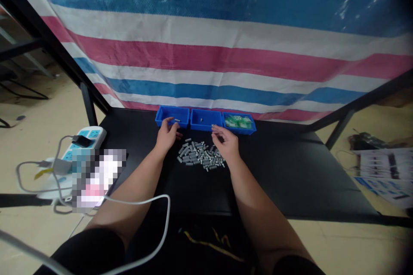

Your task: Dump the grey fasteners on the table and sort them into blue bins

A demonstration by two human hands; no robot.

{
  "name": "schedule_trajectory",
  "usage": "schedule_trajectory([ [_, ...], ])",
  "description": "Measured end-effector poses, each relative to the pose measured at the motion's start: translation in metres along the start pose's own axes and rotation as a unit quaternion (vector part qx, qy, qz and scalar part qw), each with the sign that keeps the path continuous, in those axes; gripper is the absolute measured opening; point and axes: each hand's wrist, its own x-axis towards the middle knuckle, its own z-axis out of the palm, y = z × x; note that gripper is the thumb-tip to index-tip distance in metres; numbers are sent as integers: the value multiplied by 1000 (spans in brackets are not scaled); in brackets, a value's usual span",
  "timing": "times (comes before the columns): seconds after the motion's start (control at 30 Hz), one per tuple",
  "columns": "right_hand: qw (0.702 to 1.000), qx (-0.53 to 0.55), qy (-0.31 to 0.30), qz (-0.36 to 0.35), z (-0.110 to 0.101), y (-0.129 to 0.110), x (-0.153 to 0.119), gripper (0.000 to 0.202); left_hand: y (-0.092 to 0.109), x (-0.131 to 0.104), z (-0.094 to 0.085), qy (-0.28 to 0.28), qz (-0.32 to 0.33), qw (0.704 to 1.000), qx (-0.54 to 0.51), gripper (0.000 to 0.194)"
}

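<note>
Over the front edge of the left blue bin (161, 114), my left hand (166, 135) is held open, thumb and fingers apart. A small metal cylinder (177, 120) lies in that bin. My right hand (227, 142) hovers at the front right corner of the middle blue bin (206, 126), its fingers curled. A tiny light speck shows at its fingertips, too small to name. One small metal piece (201, 120) rests inside the middle bin. Between my hands, a loose pile of grey metal cylinders and small screws (196, 153) spreads on the black table (190, 189).
The right blue bin (253, 130) holds green-and-clear packets (238, 121). At left are a white power strip (100, 137) with plugs and a blurred-out phone (100, 180). A white cable (164, 223) loops before my left forearm. A striped sheet (209, 60) hangs behind.
</note>
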Motion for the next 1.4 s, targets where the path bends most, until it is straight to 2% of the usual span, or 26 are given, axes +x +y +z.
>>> schedule_trajectory([
  [0.1, 999, -23, -19, -11, 0, 4, 2, 50, -4, 5, 0, 12, -27, 998, -56, 35],
  [0.2, 992, -120, -25, -5, -3, 4, 3, 48, -7, 9, -1, 17, -31, 997, -72, 26],
  [0.33, 977, -215, -16, 7, -8, 7, 4, 45, -13, 13, -2, 26, -41, 995, -85, 27],
  [0.67, 981, -179, -24, 65, -5, 10, -1, 47, -15, 13, -3, 34, -24, 993, -109, 43],
  [0.77, 983, -171, -20, 63, -5, 9, -1, 47, -15, 14, -3, 28, -24, 993, -115, 41],
  [0.83, 983, -177, -10, 49, -8, 6, 0, 41, -14, 14, -3, 18, -23, 993, -114, 37],
  [0.9, 981, -193, -6, 32, -11, 2, 1, 25, -13, 13, -3, 9, -21, 994, -105, 34],
  [0.97, 977, -208, -30, 17, -14, -3, 1, 12, -10, 12, -3, 2, -17, 995, -94, 34],
  [1.07, 971, -209, -116, -1, -17, -9, 0, 8, -6, 11, -3, -10, -9, 996, -88, 34],
  [1.17, 960, -205, -190, -2, -15, -11, -3, 16, -4, 10, -2, -16, -5, 996, -84, 34],
  [1.27, 950, -216, -224, 7, -12, -11, -4, 18, -4, 10, -2, -18, 1, 997, -74, 35],
  [1.4, 946, -222, -235, 21, -10, -10, -4, 13, -4, 8, -3, -24, 15, 998, -48, 35],
])
